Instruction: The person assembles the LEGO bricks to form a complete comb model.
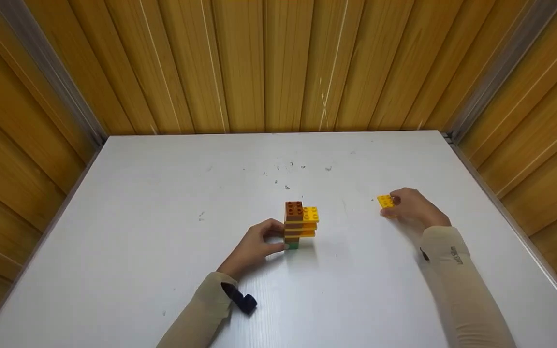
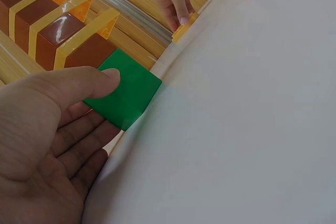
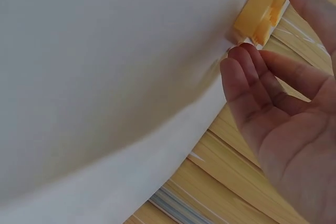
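Note:
A tower of toy building bricks (image 1: 294, 211) stands upright near the middle of the table. Brown bricks (image 2: 59, 29) alternate in it with thin yellow bricks (image 2: 86, 36) that jut out to the right, above a green brick (image 2: 131, 87) at the base. My left hand (image 1: 258, 244) holds the tower low down, its thumb (image 2: 107, 81) on the green brick and the fingers behind. Off to the right, my right hand (image 1: 415, 207) pinches a loose thin yellow brick (image 3: 258, 9) at the tabletop between thumb and fingers. Studs show on this brick's upper face in the head view.
The white table (image 1: 162, 193) has small dark marks (image 1: 286, 187) beyond the tower. Wood-patterned panels (image 1: 240, 63) enclose it at the back and both sides, with metal posts at the corners. A black strap end (image 1: 242, 299) hangs from the left sleeve.

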A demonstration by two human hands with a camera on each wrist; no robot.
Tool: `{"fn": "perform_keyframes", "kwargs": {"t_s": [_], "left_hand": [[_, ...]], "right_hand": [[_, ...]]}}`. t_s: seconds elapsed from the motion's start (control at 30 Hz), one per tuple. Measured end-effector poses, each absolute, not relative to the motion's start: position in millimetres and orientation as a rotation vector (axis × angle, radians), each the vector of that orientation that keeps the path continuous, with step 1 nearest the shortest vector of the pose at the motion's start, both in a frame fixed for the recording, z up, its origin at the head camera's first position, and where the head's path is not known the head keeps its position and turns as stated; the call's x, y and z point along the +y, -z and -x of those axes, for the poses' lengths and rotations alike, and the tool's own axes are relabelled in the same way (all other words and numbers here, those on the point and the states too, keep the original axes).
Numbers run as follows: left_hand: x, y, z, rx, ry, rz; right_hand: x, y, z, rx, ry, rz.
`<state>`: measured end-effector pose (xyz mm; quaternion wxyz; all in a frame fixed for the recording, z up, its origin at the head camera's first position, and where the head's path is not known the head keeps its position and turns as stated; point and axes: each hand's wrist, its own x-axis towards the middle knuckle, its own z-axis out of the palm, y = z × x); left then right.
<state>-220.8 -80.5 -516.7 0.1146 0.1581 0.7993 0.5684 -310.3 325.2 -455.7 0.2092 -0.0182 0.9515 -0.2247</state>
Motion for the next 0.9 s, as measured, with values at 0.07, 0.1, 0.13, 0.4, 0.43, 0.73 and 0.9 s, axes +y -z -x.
{"fn": "perform_keyframes", "kwargs": {"t_s": [0.07,0.1,0.13,0.4,0.43,0.73,0.9], "left_hand": [[-80.1,517.5,220.9,2.349,-1.658,-0.462],[-79.9,517.6,221.0,2.353,-1.653,-0.458],[-79.7,517.8,221.1,2.355,-1.647,-0.456],[-80.1,516.8,221.1,2.354,-1.644,-0.45],[-80.4,516.6,221.2,2.354,-1.645,-0.449],[-81.4,516.6,222.4,2.351,-1.652,-0.465],[-80.8,517.2,221.9,2.349,-1.66,-0.474]], "right_hand": [[324.5,455.9,310.0,2.633,0.644,0.021],[324.0,455.8,309.9,2.629,0.655,0.015],[323.5,455.8,309.8,2.626,0.672,0.012],[317.4,459.2,311.8,2.656,0.688,0.053],[316.3,459.1,311.8,2.661,0.685,0.054],[310.6,460.0,312.3,2.65,0.708,0.031],[309.6,460.2,311.4,2.665,0.711,0.073]]}}
